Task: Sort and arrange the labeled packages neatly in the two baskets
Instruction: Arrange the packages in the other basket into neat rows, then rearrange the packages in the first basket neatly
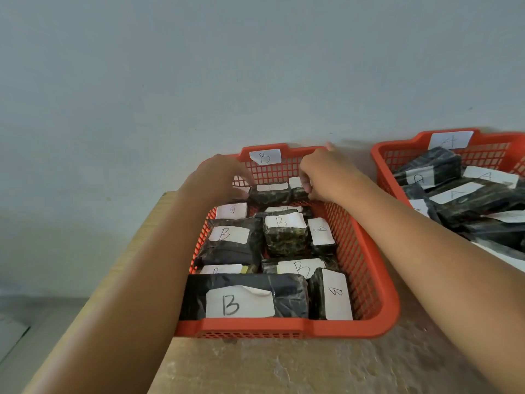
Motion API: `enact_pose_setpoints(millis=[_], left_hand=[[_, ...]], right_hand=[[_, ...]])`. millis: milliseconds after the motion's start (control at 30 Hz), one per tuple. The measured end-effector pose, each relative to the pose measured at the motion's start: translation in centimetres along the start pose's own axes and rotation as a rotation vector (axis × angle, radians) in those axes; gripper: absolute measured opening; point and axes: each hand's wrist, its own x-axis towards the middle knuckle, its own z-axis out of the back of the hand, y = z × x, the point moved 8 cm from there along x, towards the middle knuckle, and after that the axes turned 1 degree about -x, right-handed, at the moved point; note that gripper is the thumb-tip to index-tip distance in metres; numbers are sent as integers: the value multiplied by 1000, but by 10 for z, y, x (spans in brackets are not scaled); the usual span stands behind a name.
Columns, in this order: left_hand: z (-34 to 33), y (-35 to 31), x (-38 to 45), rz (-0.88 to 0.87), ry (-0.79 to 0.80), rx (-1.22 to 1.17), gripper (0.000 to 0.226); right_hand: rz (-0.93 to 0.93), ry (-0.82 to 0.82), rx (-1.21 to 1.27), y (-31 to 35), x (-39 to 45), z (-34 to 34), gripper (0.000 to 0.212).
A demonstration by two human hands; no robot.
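Observation:
An orange basket (372, 280) tagged B stands in front of me, packed with several dark wrapped packages bearing white B labels, such as the large front one (244, 298). At the basket's far end lies a small dark package (271, 193). My left hand (224, 174) grips its left end with curled fingers. My right hand (324, 174) pinches the neighbouring small package (298, 191) at its right. A second orange basket (397, 155) tagged A stands at the right, holding several dark packages with A labels (431, 169).
Both baskets sit on a light wooden table (255, 365) pushed against a pale wall (199, 66). The table's left edge runs diagonally, with floor below it at the lower left.

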Motion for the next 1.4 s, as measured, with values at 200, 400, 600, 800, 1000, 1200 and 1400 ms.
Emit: enact_pose_setpoints(millis=[200, 400, 600, 800, 1000, 1200, 1400], left_hand=[[-4, 8, -1, 57, 14, 54, 26], [-6, 11, 3, 68, 52, 87, 22], [-5, 12, -8, 28, 230, -78, 31], [-18, -18, -7, -63, 240, -210, 15], [-21, -32, -4, -111, 218, -144, 16], [27, -46, -7, -150, -76, -34, 20], [83, -97, -37, -163, -549, 112, 26]], right_hand=[[1, 57, -1, 2, 0, -5, 8], [60, 47, 200, 3, -2, 5, 18], [166, 129, 172, 14, 1, -8, 15], [183, 171, 98, 20, 0, -13, 21], [190, 147, 103, 19, 2, -14, 20], [142, -9, 364, 0, 6, 26, 12], [136, -250, 436, -49, -28, 92, 12]])
